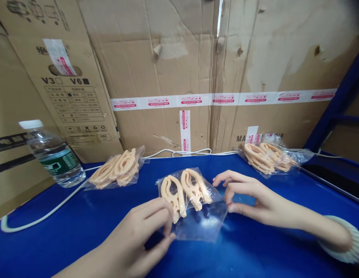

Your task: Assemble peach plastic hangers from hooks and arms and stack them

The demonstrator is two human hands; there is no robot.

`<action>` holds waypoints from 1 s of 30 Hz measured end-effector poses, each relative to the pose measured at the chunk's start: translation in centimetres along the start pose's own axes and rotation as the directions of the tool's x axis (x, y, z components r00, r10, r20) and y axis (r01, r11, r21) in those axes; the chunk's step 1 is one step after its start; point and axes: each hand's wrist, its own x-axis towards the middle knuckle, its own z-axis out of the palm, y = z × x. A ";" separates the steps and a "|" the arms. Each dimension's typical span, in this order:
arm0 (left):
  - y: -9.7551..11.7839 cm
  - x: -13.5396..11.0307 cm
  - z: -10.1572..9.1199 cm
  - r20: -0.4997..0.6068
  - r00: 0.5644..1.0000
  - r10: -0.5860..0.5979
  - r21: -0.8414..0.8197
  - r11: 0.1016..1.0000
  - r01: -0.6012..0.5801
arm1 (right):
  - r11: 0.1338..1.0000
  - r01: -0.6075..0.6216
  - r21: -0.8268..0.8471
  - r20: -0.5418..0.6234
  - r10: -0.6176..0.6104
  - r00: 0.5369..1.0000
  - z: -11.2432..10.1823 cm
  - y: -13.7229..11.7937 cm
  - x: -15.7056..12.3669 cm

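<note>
A clear plastic bag [202,222] lies on the blue table [80,231] in front of me, with peach plastic clips [183,191] inside its far end. My left hand [138,239] pinches the bag's near left edge between thumb and fingers. My right hand [251,200] rests at the bag's right side, fingers curled and apart, fingertips touching or just beside the plastic. It holds nothing that I can see.
Two more bags of peach clips lie further back, one at the left [118,170] and one at the right [266,157]. A water bottle [53,154] stands at the far left. A white cable [51,210] runs along the table. Cardboard boxes [179,69] wall the back.
</note>
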 end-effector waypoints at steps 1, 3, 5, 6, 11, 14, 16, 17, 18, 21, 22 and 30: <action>0.1 0.0 0.0 -0.040 0.998 -0.046 -0.047 0.998 0.044 | 0.998 -0.024 0.056 -0.026 0.025 0.999 0.2 -0.1 0.0; 0.4 0.1 -0.3 -0.130 0.974 -0.184 -0.156 0.974 0.163 | 0.982 -0.096 0.163 -0.071 0.108 0.992 0.6 -0.5 0.0; 0.7 0.2 -0.5 -0.189 0.931 -0.312 -0.282 0.926 0.253 | 0.948 -0.184 0.260 -0.114 0.220 0.969 1.0 -1.0 0.1; 0.9 0.3 -0.5 -0.194 0.911 -0.364 -0.343 0.895 0.285 | 0.927 -0.217 0.305 -0.127 0.266 0.956 1.2 -1.2 0.1; 0.6 0.2 0.8 -0.108 0.832 -0.544 -0.598 0.704 0.382 | 0.854 -0.286 0.435 -0.114 0.367 0.923 2.7 -1.1 0.1; 0.0 -0.1 1.7 -0.082 0.836 -0.542 -0.577 0.710 0.404 | 0.814 -0.354 0.461 -0.074 0.433 0.898 3.7 -0.6 0.1; -0.1 -0.3 1.9 -0.086 0.862 -0.499 -0.454 0.790 0.412 | 0.807 -0.383 0.451 -0.069 0.459 0.886 4.2 -0.4 -0.1; -0.2 -0.4 2.0 -0.096 0.875 -0.475 -0.377 0.831 0.410 | 0.817 -0.384 0.431 -0.084 0.460 0.884 4.4 -0.3 -0.2; -0.1 -0.5 2.0 -0.110 0.887 -0.448 -0.300 0.866 0.400 | 0.835 -0.377 0.401 -0.106 0.451 0.886 4.6 -0.4 -0.2; 0.1 -0.6 2.0 -0.139 0.923 -0.359 -0.093 0.933 0.349 | 0.912 -0.321 0.255 -0.167 0.368 0.915 4.6 -0.5 -0.4; 0.2 -0.7 2.0 -0.133 0.933 -0.336 -0.040 0.942 0.333 | 0.935 -0.298 0.193 -0.167 0.330 0.929 4.5 -0.6 -0.4; 0.1 -1.3 1.9 -0.055 0.979 -0.198 0.263 0.942 0.206 | 0.957 -0.288 -0.021 -0.059 0.287 0.956 3.8 -0.4 0.1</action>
